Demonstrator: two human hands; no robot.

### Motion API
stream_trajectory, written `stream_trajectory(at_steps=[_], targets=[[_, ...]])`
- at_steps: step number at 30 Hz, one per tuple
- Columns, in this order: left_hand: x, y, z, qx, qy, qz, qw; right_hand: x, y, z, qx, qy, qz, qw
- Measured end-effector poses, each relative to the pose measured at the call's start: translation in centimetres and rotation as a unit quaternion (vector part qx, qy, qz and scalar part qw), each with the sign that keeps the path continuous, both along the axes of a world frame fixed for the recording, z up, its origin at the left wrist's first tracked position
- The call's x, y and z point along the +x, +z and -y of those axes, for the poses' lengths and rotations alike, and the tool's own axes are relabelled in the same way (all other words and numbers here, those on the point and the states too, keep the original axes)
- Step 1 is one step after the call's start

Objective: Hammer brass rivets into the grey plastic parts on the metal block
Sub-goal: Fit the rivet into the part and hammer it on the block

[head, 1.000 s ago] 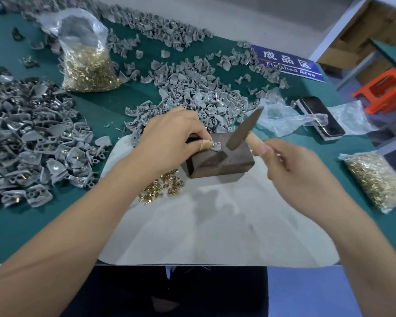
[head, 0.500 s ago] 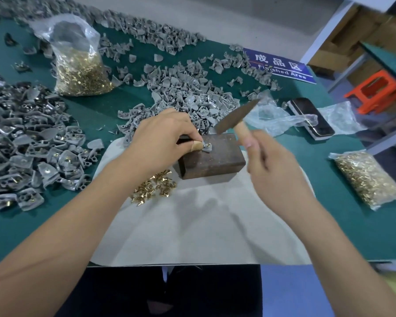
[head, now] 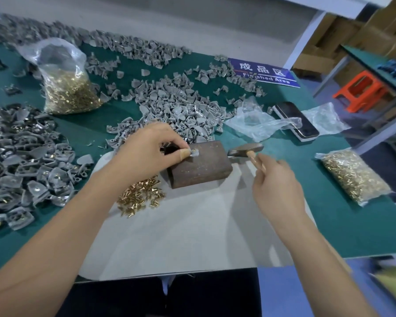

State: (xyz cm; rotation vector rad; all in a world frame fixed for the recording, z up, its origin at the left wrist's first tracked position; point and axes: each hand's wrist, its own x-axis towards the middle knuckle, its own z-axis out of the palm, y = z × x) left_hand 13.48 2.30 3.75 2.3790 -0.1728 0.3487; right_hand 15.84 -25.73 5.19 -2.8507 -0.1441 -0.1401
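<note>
Rivet and part: a brass rivet (head: 193,151) sat in a small grey plastic part (head: 194,153) on the near-left top corner of the metal block (head: 199,164).
Left hand: the left hand (head: 146,152) pinched the part between thumb and curled fingers, pressing it against the block; a tan bandage wrapped the thumb tip.
Right hand: the right hand (head: 277,186) held the wooden handle of a small hammer (head: 246,149) loosely, fingers partly curled round it. The hammer head lay low beside the block's right end, touching or nearly touching the cloth.
Step in hand: judged to be the pause between blows, with the rivet seated but perhaps not fully driven.
How to do it well: keep the part flat on the block, hold the fingertips clear of the rivet head, and strike squarely with short, light taps so the plastic does not crack or the rivet bend.
Look of the part: pale grey, small, mostly hidden by the thumb; the rivet showed as a bright gold spot.
Block: dark brown, rectangular, speckled, resting on a pale cloth (head: 181,236).
Supplies: loose brass rivets (head: 140,196) lay on the cloth just left of the block; unworked grey parts (head: 176,108) were heaped behind it.
</note>
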Motion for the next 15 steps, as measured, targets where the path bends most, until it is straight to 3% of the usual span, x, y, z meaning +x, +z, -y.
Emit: stream_trajectory(at_steps=[3, 5, 7, 10, 15], targets=[[-0.1, -0.2, 0.3, -0.008, -0.007, 0.008, 1.000, -0.2, -1.2, -0.6, -0.028, -0.026, -0.008, 0.999], [-0.1, -0.4, 0.4, -0.001, -0.008, 0.015, 1.000, -0.2, -1.3, -0.8, -0.046, -0.025, 0.040, 0.998], [0.0, -0.6, 0.4, 0.008, -0.010, 0.028, 1.000, -0.2, -0.8, -1.3, 0.063, 0.015, 0.092, 0.994], [0.0, -0.7, 0.4, 0.006, -0.017, 0.052, 0.998, -0.6, 0.0, -3.6, 0.214, 0.139, 0.122, 0.959], [-0.4, -0.3, 0.5, -0.005, -0.035, 0.087, 0.996, -0.5, 0.5, -7.2, 0.247, 0.217, 0.094, 0.940]])
